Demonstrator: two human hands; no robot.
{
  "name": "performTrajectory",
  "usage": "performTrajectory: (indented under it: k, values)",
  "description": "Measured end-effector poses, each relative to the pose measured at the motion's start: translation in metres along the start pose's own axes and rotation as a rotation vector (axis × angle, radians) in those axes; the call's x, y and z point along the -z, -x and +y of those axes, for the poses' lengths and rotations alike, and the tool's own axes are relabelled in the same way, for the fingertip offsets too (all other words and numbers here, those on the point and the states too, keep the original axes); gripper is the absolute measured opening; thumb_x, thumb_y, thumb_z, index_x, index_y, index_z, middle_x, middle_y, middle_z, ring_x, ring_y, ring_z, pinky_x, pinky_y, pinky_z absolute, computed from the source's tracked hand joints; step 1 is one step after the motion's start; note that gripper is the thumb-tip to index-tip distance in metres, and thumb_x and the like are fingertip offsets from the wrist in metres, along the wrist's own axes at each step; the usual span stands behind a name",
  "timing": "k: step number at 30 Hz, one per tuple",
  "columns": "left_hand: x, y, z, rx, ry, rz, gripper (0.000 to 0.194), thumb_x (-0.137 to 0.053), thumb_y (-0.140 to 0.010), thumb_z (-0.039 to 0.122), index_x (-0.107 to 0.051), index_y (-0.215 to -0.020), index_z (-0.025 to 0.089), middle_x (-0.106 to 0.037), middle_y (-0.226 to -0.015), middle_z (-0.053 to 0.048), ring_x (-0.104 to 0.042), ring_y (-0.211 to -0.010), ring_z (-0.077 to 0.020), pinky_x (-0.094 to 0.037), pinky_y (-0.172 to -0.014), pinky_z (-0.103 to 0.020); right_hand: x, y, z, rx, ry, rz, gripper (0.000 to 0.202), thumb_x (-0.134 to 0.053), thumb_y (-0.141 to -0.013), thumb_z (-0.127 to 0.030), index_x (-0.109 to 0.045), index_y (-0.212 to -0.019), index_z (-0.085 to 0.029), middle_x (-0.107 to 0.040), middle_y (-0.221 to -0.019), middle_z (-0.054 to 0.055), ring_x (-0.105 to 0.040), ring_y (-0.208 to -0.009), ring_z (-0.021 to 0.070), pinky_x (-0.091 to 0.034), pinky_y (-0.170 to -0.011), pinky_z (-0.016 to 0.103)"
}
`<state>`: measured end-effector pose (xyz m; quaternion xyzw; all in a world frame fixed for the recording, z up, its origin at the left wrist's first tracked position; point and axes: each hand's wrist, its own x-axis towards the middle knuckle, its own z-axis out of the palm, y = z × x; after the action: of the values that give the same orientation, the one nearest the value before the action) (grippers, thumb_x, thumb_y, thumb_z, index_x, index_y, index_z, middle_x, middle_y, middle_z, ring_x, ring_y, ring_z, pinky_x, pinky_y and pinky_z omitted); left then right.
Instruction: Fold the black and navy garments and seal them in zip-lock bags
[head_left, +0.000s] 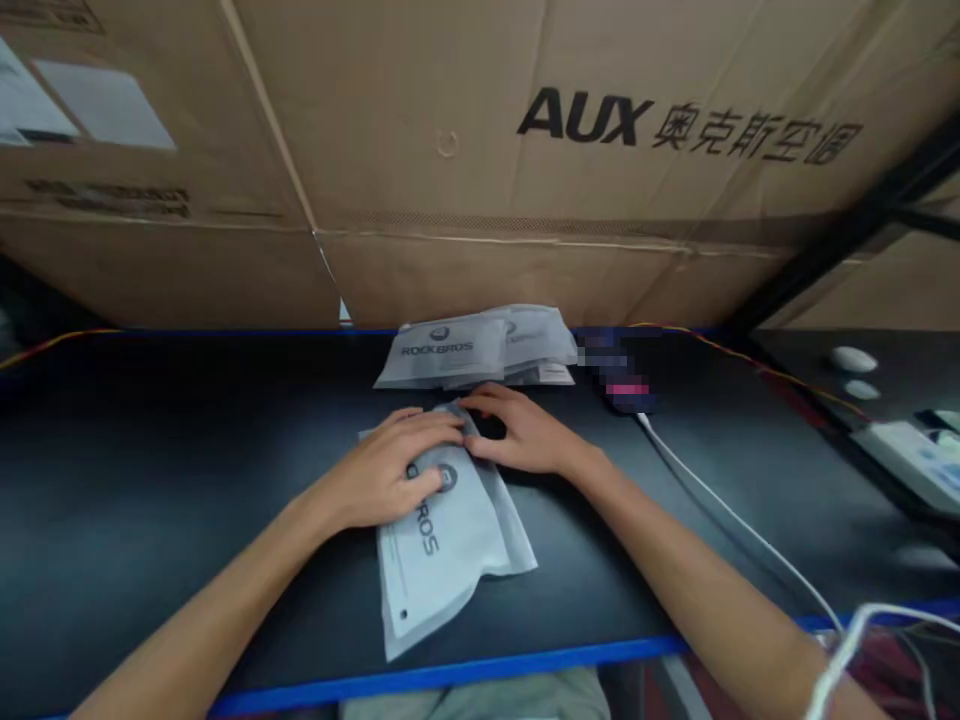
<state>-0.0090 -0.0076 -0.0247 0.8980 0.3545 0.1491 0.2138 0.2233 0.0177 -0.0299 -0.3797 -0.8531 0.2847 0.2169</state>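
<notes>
A frosted plastic bag (457, 545) printed with a ROCKBROS logo lies aslant on the black tabletop, partly covered by my hands. Across its upper left part rests my left hand (394, 465), open, with the fingers stretched toward the right and the thumb beside the round logo. At the upper right edge of the bag, my right hand (521, 430) touches it with bent fingers; a gap shows between thumb and forefinger. Just beyond my hands, several similar frosted bags (469, 350) lie overlapping in a pile.
A large cardboard box (420, 170) marked AUX stands along the back of the black table (187, 500). Right of the bag pile lies a dark, partly blurred device (630, 398) with a white cable (735, 505) running to the front right. A white power strip (915, 460) is at far right.
</notes>
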Motion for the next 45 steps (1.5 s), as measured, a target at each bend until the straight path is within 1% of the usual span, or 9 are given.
performTrajectory:
  k: [5,10,14,20,30,36,41,43,45]
  values:
    - [0.001,-0.002,0.005,0.044,-0.033,-0.04,0.037,-0.052,-0.094,0.039,-0.061,-0.126,0.022,-0.058,-0.144,-0.008,-0.05,-0.135,-0.0281,-0.031,-0.119,-0.049,-0.002,0.0,-0.002,-0.029,0.072,0.025,0.047,-0.063,-0.086,-0.025,-0.06,-0.13,-0.01,-0.06,-0.127,0.017,-0.06,-0.107,0.0264,-0.048,-0.093,0.039]
    - [0.0,-0.009,0.013,0.128,-0.069,-0.081,0.043,-0.049,-0.096,0.044,-0.054,-0.132,0.022,-0.062,-0.138,-0.006,-0.054,-0.13,-0.0271,-0.031,-0.119,-0.048,0.0,-0.001,0.002,0.004,0.09,0.079,0.025,-0.055,-0.084,-0.01,-0.069,-0.105,-0.011,-0.066,-0.094,0.008,-0.058,-0.079,0.0164,-0.045,-0.073,0.027]
    - [-0.004,-0.014,0.016,0.151,-0.1,-0.087,0.044,-0.046,-0.096,0.046,-0.054,-0.133,0.022,-0.062,-0.138,-0.006,-0.055,-0.129,-0.0277,-0.031,-0.119,-0.049,0.005,-0.002,0.0,-0.044,0.032,0.032,0.016,-0.056,-0.077,-0.007,-0.07,-0.085,-0.01,-0.063,-0.07,0.002,-0.053,-0.064,0.012,-0.039,-0.063,0.024]
    - [-0.01,-0.014,0.016,0.18,-0.173,-0.054,0.049,-0.045,-0.096,0.046,-0.053,-0.137,0.021,-0.057,-0.146,-0.007,-0.052,-0.135,-0.0282,-0.032,-0.119,-0.048,0.02,0.001,-0.012,-0.156,-0.022,-0.168,0.011,-0.059,-0.073,-0.014,-0.068,-0.066,-0.012,-0.061,-0.058,-0.001,-0.051,-0.056,0.0101,-0.034,-0.055,0.023]
    - [-0.013,-0.016,0.016,0.208,-0.178,-0.016,0.05,-0.046,-0.095,0.049,-0.055,-0.136,0.021,-0.057,-0.146,-0.007,-0.052,-0.135,-0.0271,-0.032,-0.119,-0.049,0.035,0.009,-0.023,-0.462,-0.322,-0.735,0.005,-0.064,-0.061,-0.016,-0.067,-0.059,-0.014,-0.06,-0.047,-0.004,-0.059,-0.049,0.0103,-0.039,-0.047,0.019]
    - [-0.015,-0.016,0.012,0.19,-0.162,-0.001,0.05,-0.047,-0.095,0.051,-0.056,-0.135,0.022,-0.058,-0.145,-0.007,-0.053,-0.133,-0.028,-0.032,-0.118,-0.05,0.033,0.011,-0.032,-0.533,-0.33,-0.886,0.002,-0.066,-0.06,-0.015,-0.066,-0.058,-0.014,-0.062,-0.048,-0.004,-0.062,-0.052,0.0113,-0.043,-0.048,0.018]
    - [-0.014,-0.016,0.007,0.161,-0.145,0.025,0.048,-0.046,-0.096,0.051,-0.057,-0.133,0.021,-0.059,-0.144,-0.008,-0.054,-0.132,-0.0278,-0.035,-0.116,-0.049,0.036,0.013,-0.023,-0.454,-0.358,-0.874,0.008,-0.067,-0.063,-0.017,-0.07,-0.068,-0.013,-0.065,-0.055,-0.003,-0.064,-0.055,0.0118,-0.044,-0.051,0.018]
    - [-0.012,-0.014,0.004,0.155,-0.14,0.035,0.048,-0.046,-0.096,0.05,-0.057,-0.132,0.021,-0.058,-0.144,-0.009,-0.054,-0.133,-0.0283,-0.035,-0.115,-0.049,0.037,0.013,-0.016,-0.368,-0.359,-0.753,0.011,-0.064,-0.068,-0.017,-0.071,-0.074,-0.012,-0.066,-0.059,-0.002,-0.064,-0.056,0.0119,-0.044,-0.053,0.019]
    - [-0.01,-0.013,0.002,0.143,-0.123,0.04,0.047,-0.045,-0.096,0.05,-0.058,-0.132,0.021,-0.059,-0.144,-0.009,-0.053,-0.133,-0.029,-0.036,-0.115,-0.049,0.037,0.011,-0.01,-0.291,-0.322,-0.542,0.014,-0.061,-0.07,-0.013,-0.072,-0.078,-0.012,-0.067,-0.063,-0.002,-0.063,-0.058,0.0118,-0.045,-0.056,0.02]
